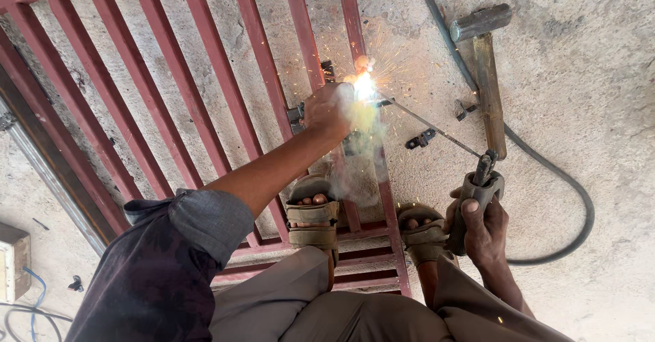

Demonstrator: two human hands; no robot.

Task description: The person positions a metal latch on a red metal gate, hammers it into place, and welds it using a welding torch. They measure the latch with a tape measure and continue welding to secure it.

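Welding: the step in hand, to judge by the bright arc point(364, 84) and sparks at upper centre of the frame; the rod tip meets a bar of the red metal gate point(205, 110) lying flat on the concrete floor point(580, 76)
Right hand point(481, 222): lower right; clenched around the grey rod holder point(477, 195); the thin welding rod point(430, 125) slants up and left from it to the arc
Left hand point(331, 110): centre, just left of the arc; fingers closed on a small dark metal piece point(295, 115) pressed against a bar; what exactly lies under the palm is hidden by glare and smoke
Next move, as a judgement: calls for a steady rod tip on the joint and the left hand holding the piece still, clear of the sparks
Feet: two sandals point(312, 216) rest on the gate's lower bars at lower centre, near the arc
Hammer point(488, 76): upper right, lying on the floor, well apart from both hands
Cable point(573, 185): dark; curves down the right side and loops back toward the holder; it could snag the right arm
Small dark fittings point(421, 138): loose on the floor between gate and hammer, under the rod's line
Lower left: a pale box point(13, 260) and blue wires point(34, 294)
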